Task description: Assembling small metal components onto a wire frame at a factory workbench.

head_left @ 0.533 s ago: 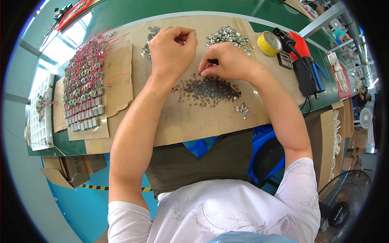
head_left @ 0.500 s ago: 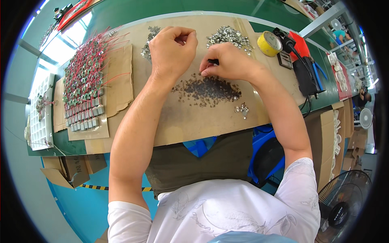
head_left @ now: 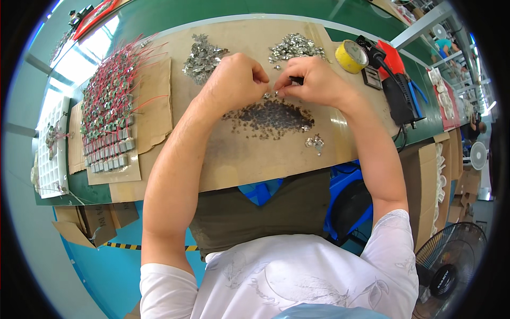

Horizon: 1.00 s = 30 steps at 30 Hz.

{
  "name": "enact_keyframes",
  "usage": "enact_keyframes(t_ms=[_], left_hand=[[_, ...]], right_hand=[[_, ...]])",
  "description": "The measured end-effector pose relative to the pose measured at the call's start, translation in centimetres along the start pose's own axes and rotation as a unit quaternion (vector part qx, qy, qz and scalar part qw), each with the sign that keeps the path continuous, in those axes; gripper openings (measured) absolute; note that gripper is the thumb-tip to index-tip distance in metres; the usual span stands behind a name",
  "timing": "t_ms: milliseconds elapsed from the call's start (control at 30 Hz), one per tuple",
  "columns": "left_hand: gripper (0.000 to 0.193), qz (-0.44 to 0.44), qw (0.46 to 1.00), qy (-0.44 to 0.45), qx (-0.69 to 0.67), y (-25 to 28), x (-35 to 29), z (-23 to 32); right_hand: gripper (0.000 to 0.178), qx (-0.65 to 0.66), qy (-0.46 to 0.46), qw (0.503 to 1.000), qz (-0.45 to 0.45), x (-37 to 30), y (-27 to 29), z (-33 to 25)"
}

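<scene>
My left hand [head_left: 237, 81] is closed in a pinch, its fingertips turned toward my right hand. Whatever it grips is too small to make out. My right hand [head_left: 317, 83] is closed too, with a short black tool [head_left: 296, 80] poking out between its fingers. A tiny silver part [head_left: 276, 93] shows at its fingertips. The hands nearly meet above a spread heap of small dark parts [head_left: 276, 116]. Beyond my left hand is a pile of flat silver metal pieces [head_left: 201, 59]; beyond my right, a pile of small shiny metal parts [head_left: 297, 47].
Circuit boards with red wires [head_left: 109, 101] stand in rows at left, beside a white grid tray [head_left: 50, 151]. A few silver pieces [head_left: 315, 142] lie near the front. At right are a yellow tape roll [head_left: 351, 57], a black device [head_left: 401, 98] and a fan [head_left: 446, 274].
My left hand has come nearer and to the right, uncovering the flat silver pieces. My right hand has shifted slightly right. Small silver parts now show between the fingertips.
</scene>
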<state>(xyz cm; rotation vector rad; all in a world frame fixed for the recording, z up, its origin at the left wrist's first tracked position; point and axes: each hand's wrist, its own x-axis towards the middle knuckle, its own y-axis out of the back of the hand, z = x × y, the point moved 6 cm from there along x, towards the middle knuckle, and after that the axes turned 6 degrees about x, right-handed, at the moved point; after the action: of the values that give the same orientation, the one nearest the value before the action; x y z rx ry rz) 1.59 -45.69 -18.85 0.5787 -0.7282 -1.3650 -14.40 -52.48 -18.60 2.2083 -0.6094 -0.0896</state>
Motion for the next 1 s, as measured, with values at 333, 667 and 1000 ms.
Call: enact_keyframes(t_ms=[333,667,1000], left_hand=[[0.018,-0.077,0.995,-0.009,0.055,-1.4,0.0,0.1],[0.015,-0.075,0.994,-0.044,0.067,-1.6,-0.3,0.4],[0.016,-0.034,0.998,-0.040,0.043,-0.8,0.0,0.2]], right_hand=[[0.018,-0.028,-0.033,0.999,0.033,-0.4,-0.7,0.5],[0.012,-0.011,-0.039,0.997,0.063,-5.7,1.8,-1.4],[0.015,0.013,-0.053,0.997,0.060,-9.8,0.0,-1.1]])
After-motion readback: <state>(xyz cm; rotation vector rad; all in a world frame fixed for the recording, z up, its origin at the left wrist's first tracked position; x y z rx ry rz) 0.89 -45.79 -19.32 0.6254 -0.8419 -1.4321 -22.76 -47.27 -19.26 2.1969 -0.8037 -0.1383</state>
